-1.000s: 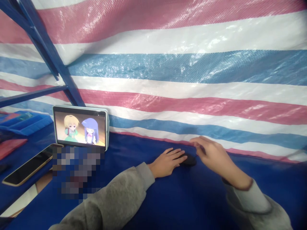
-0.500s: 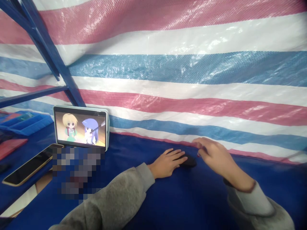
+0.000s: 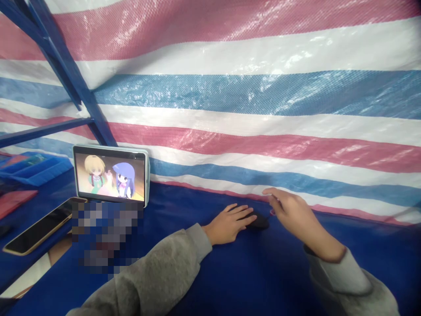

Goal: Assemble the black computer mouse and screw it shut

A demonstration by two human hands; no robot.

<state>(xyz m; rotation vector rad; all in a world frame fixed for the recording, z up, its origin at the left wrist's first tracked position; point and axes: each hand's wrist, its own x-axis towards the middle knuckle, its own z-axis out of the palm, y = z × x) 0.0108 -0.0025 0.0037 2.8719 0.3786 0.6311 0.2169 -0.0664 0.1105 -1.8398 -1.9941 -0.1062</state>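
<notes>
My left hand [image 3: 230, 224] lies palm down with its fingers spread over a dark, rounded object [image 3: 259, 220] that looks like a computer mouse. The hand covers its left part. To the right, my right hand [image 3: 291, 215] is raised a little over the cloth, its fingers curled in a pinch and the index finger pointing left. A tiny pinkish-red bit [image 3: 272, 212] shows under its fingertips, close to the dark object's right end. It is too small to name.
A tablet [image 3: 110, 175] playing a cartoon leans near the striped tarp wall [image 3: 250, 96]. Left of it are a phone [image 3: 42, 226], a blue tray [image 3: 42, 169] and a red flat item [image 3: 16, 204]. Blue cloth [image 3: 243, 281] covers the table; a blue metal frame [image 3: 62, 66] rises behind.
My right hand has shifted very slightly, and the pinkish-red bit under its fingertips shows more clearly. My left hand stays where it was. The tablet's picture has changed.
</notes>
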